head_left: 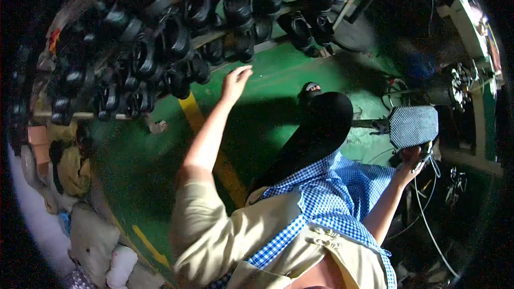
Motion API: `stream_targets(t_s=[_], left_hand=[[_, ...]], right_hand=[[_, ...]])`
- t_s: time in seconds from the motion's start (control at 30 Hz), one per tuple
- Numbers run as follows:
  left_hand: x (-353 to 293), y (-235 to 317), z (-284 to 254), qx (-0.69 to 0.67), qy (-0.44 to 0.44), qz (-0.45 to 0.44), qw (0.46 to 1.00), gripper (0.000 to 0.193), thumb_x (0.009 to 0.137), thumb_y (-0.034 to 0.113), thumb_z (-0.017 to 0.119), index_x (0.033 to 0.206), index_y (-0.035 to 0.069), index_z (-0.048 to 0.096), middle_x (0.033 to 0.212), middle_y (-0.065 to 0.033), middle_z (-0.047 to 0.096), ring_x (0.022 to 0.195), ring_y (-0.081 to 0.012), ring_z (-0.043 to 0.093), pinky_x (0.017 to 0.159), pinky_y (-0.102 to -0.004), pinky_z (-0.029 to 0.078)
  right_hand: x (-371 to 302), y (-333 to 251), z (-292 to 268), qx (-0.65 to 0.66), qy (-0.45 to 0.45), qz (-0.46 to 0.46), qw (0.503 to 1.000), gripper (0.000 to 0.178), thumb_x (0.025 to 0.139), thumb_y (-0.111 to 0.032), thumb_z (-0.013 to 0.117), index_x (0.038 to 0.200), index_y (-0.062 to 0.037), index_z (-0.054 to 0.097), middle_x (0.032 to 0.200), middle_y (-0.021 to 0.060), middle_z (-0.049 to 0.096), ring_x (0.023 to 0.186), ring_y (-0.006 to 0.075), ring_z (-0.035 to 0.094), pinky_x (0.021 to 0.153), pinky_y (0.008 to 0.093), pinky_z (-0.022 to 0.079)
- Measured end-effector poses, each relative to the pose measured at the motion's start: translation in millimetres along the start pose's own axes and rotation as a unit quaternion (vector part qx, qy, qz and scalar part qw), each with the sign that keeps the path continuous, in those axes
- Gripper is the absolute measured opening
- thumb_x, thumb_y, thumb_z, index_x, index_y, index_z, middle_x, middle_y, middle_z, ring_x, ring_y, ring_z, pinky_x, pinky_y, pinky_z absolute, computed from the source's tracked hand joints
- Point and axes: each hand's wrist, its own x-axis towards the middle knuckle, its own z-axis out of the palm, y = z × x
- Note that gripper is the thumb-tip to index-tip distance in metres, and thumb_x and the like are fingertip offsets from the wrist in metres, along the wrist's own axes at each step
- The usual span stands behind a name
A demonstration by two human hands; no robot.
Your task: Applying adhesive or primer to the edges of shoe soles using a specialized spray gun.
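Note:
My left hand point(235, 84) is stretched out over the green floor, in front of the racked shoes. Its fingers extend forward and it holds nothing I can see. Several black shoes point(238, 2) stand in rows on the rack beyond it. On the right side, my right hand point(411, 161) is closed at the lower edge of a patterned grey panel point(413, 127) with cut corners. What its fingers grip is dark and partly hidden, so I cannot make out its kind. A pale cable point(425, 219) hangs below that hand.
A rack rail point(267, 45) runs across the far side. Stuffed sacks point(93, 230) lie at the lower left. Yellow stripes point(193, 115) mark the green floor point(176, 182). Dark machinery point(460, 85) and wires crowd the right side. My foot point(311, 89) is on the floor ahead.

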Motion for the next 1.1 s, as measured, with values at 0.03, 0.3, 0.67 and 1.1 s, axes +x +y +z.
stream_targets(t_s=[0.03,0.3,0.67,1.1], left_hand=[[22,-6,25,0.059,-0.014,0.020,0.998,0.032,0.092,0.030,0.065,0.111,0.004,0.066,0.098,-0.0085,0.070,0.092,-0.0203,0.065,0.089,-0.0359,0.050],[185,-66,103,0.655,-0.067,0.088,0.748,0.026,0.087,0.019,0.049,0.098,0.009,0.071,0.107,-0.0064,0.064,0.109,-0.0224,0.054,0.095,-0.0378,0.039],[208,-99,107,0.679,-0.133,0.104,0.715,0.025,0.086,0.021,0.051,0.078,0.015,0.075,0.091,-0.0026,0.072,0.099,-0.0195,0.060,0.086,-0.0383,0.041],[166,-37,90,0.518,-0.120,0.103,0.841,0.035,0.086,0.023,0.063,0.116,0.006,0.058,0.107,-0.0180,0.063,0.105,-0.0385,0.059,0.086,-0.0481,0.050]], right_hand=[[-1,-2,-1,0.011,0.012,0.018,1.000,0.050,0.099,-0.024,0.053,0.145,-0.0084,0.041,0.098,0.0015,0.059,0.070,0.0093,0.049,0.059,0.0246,0.040],[-25,10,-25,-0.046,0.068,0.020,0.996,0.050,0.097,-0.022,0.054,0.143,-0.0045,0.044,0.092,0.0021,0.058,0.069,0.0105,0.046,0.059,0.0243,0.037],[-31,-2,-17,-0.014,0.056,-0.015,0.998,0.030,0.094,-0.020,0.060,0.117,-0.0009,0.056,0.082,0.0033,0.059,0.061,0.0111,0.052,0.054,0.0253,0.044],[-32,8,-21,-0.015,0.024,-0.014,0.999,0.051,0.094,-0.022,0.061,0.138,-0.0013,0.045,0.086,0.0010,0.058,0.066,0.0088,0.050,0.054,0.0247,0.042]])
